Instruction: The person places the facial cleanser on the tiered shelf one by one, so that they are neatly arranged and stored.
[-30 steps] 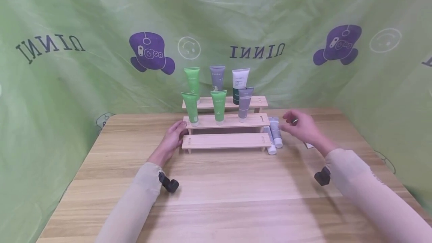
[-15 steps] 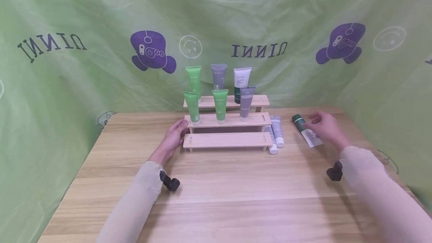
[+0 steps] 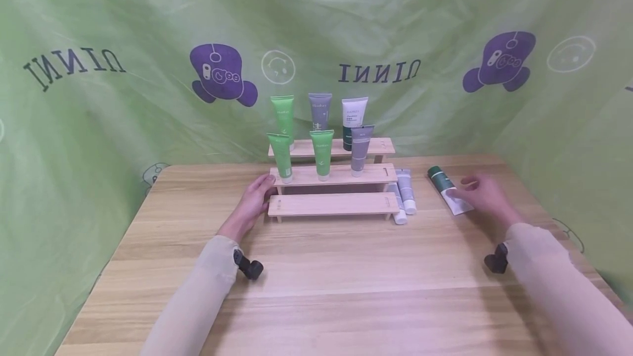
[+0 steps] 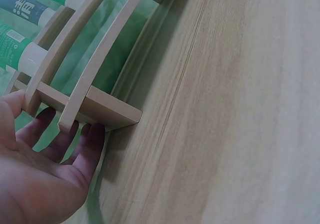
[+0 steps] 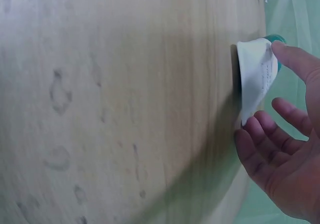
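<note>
In the head view my left hand (image 3: pixel 254 200) holds the left end of a three-tier wooden display rack (image 3: pixel 332 204). The left wrist view has its thumb at a shelf edge and its fingers curled by the side support (image 4: pixel 112 108). My right hand (image 3: pixel 487 198) is at a squeeze tube (image 3: pixel 443 183) with a dark green cap end and white tail, lying on the table. Seen from the right wrist, the thumb meets the tube and other fingertips are right at its flat tail, with the index finger apart. Green, grey-purple and white-and-green tubes (image 3: pixel 322 154) stand on the upper two tiers.
Two pale grey-blue tubes (image 3: pixel 406 191) with white caps lie beside the rack's right end. A green printed cloth (image 3: pixel 316 26) hangs behind and around the wooden table (image 3: pixel 341 290). The lowest tier is bare.
My right hand has moved right, away from the pale tubes beside the rack, and come down at the green-and-white tube, exposing more of it. My left hand has stayed on the rack.
</note>
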Tool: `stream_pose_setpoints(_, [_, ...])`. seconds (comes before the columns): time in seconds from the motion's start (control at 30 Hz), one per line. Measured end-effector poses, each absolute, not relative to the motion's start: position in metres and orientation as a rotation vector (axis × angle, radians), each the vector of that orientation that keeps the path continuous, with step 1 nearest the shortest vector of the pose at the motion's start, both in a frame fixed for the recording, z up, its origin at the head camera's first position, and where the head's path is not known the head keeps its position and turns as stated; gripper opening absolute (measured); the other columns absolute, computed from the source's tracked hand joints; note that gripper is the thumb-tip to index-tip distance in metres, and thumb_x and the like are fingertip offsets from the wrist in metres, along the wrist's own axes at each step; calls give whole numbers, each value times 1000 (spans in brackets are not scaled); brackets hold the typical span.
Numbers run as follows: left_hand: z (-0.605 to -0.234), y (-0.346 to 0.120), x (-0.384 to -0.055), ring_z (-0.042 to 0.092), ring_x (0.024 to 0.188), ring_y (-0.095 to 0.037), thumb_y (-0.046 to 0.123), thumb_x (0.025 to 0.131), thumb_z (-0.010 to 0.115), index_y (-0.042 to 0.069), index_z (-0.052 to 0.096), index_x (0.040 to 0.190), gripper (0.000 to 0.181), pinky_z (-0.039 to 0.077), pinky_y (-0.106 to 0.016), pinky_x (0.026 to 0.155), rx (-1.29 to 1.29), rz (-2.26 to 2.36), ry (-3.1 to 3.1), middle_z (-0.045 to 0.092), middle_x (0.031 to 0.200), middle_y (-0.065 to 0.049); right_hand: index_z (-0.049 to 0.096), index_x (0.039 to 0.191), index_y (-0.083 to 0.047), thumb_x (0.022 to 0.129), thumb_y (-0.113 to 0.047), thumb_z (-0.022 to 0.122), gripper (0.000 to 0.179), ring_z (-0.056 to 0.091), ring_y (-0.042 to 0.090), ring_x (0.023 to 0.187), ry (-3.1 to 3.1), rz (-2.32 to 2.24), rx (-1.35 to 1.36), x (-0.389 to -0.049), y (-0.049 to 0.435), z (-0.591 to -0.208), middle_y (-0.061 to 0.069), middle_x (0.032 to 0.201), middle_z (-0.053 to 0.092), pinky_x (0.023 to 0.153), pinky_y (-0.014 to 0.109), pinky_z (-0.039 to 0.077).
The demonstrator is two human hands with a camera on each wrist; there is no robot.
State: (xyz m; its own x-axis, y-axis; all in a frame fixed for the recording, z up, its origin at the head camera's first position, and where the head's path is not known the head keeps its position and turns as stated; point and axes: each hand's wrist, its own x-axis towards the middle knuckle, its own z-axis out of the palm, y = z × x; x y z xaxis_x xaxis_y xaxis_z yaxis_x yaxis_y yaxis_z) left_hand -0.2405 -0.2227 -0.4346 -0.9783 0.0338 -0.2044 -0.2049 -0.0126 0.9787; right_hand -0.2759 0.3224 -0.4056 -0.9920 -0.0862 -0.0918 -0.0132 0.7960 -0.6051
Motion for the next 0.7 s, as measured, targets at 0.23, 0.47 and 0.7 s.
stream_pose_setpoints(0.23, [-436,-222,-242,30,147,-28,48,105,46,16,25,160,67,27,-50,119,-183,2112,2083,32,161,-10,48,133,14,89,-51,73,82,57,47,105,2899,-928,-81,-277,315,-413,40,120,55,81,46,50])
stream_pose_setpoints(0.47, [-434,-221,-241,32,146,-29,44,106,45,14,25,160,65,31,-49,117,-176,2134,2065,35,159,-13,47,133,13,87,-52,74,85,57,45,103,2903,-918,-67,-282,315,-418,38,119,56,77,40,49])
stream_pose_setpoints(0.7, [-433,-221,-240,34,145,-30,41,107,44,12,26,159,62,35,-48,116,-168,2161,2048,37,157,-16,48,133,15,87,-54,74,87,57,44,105,2853,-962,-75,-285,318,-420,39,120,56,78,38,49])
